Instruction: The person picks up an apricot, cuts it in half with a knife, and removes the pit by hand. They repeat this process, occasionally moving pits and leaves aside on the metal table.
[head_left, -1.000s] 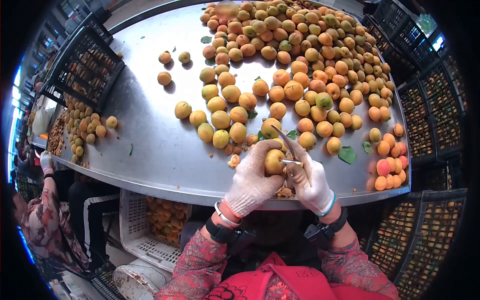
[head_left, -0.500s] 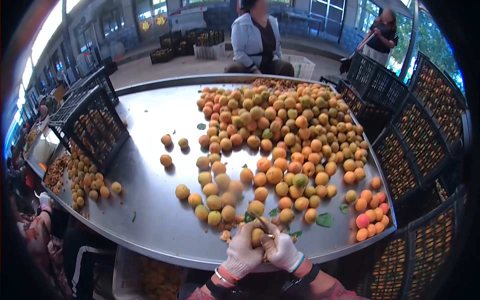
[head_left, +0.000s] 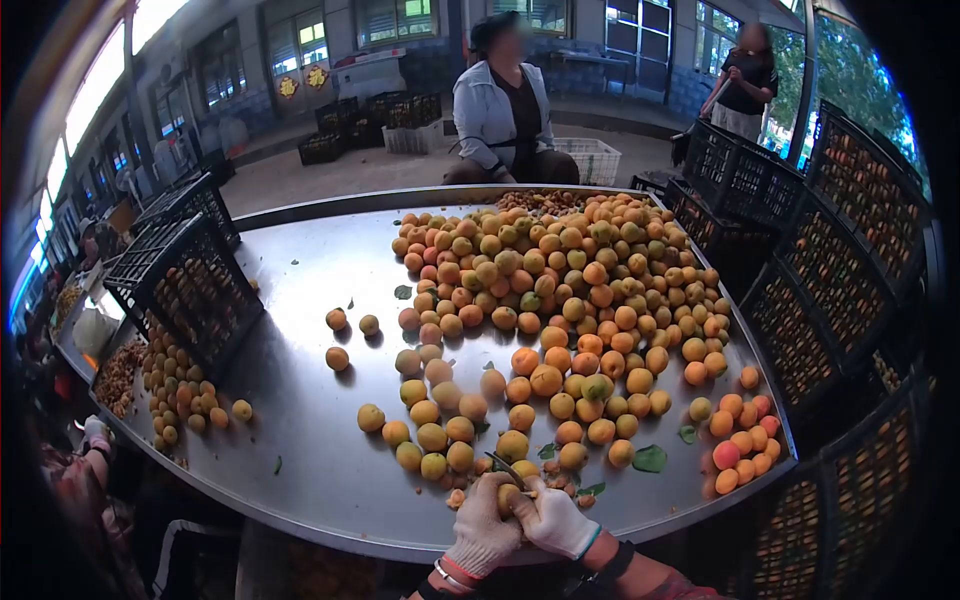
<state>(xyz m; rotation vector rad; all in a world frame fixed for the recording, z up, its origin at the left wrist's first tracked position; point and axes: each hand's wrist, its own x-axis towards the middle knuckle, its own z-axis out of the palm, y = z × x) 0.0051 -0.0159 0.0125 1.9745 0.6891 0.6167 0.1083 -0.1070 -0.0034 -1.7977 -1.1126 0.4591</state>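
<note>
At the near edge of the metal table, my gloved left hand point(head_left: 486, 524) is closed around an apricot point(head_left: 508, 499). Against that fruit sits my gloved right hand point(head_left: 556, 519), its fingers wrapped on a small knife point(head_left: 505, 468) whose dark, thin blade points up and left over the apricot. The knife's handle is hidden inside the glove. Small apricot pieces point(head_left: 456, 498) and green leaves point(head_left: 592, 489) lie just beyond my hands. A wide heap of whole apricots point(head_left: 560, 260) spreads from there to the far side.
Redder apricots point(head_left: 740, 440) cluster at the table's right corner. A tipped black crate point(head_left: 185, 285) spills apricots on the left. Stacked full crates point(head_left: 850, 240) stand close on the right. One person point(head_left: 503, 110) sits across the metal table point(head_left: 310, 440); another point(head_left: 748, 85) stands behind.
My view has tilted up slightly, so the table sits lower. The knife blade now lies lower and closer to the apricot, and my right hand is pressed nearer to my left.
</note>
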